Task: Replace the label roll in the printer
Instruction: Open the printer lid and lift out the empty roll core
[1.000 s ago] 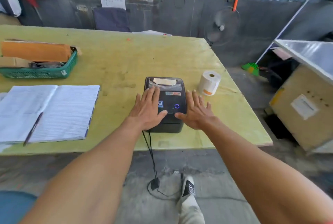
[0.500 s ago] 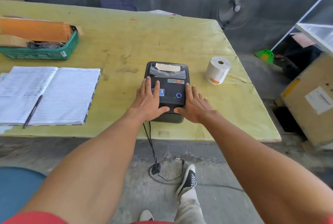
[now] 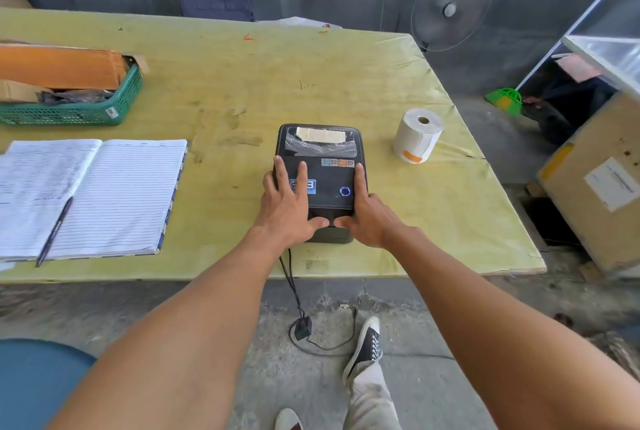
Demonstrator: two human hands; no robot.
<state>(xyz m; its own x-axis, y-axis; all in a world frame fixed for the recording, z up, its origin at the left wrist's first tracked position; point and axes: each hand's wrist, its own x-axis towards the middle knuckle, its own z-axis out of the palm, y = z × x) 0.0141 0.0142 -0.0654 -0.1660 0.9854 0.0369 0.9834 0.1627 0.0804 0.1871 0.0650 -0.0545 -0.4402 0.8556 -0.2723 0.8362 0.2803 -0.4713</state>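
A black label printer sits near the front edge of the yellow-green table, lid down, with a blue ring light on top. My left hand lies on its left side, fingers spread over the lid and thumb at the front edge. My right hand clasps its right side, index finger along the lid's edge and thumb at the front. Both thumbs nearly touch at the front lip. A white label roll with an orange sticker stands upright on the table, to the right of the printer.
An open notebook with a pen lies at the left. A green basket holding cardboard is at the far left. The printer's cable hangs to the floor. A fan and a cardboard box stand right of the table.
My hands have slid outward from the top of the lid to the printer's sides, and the thumbs have come together at the front. The view has tilted down.
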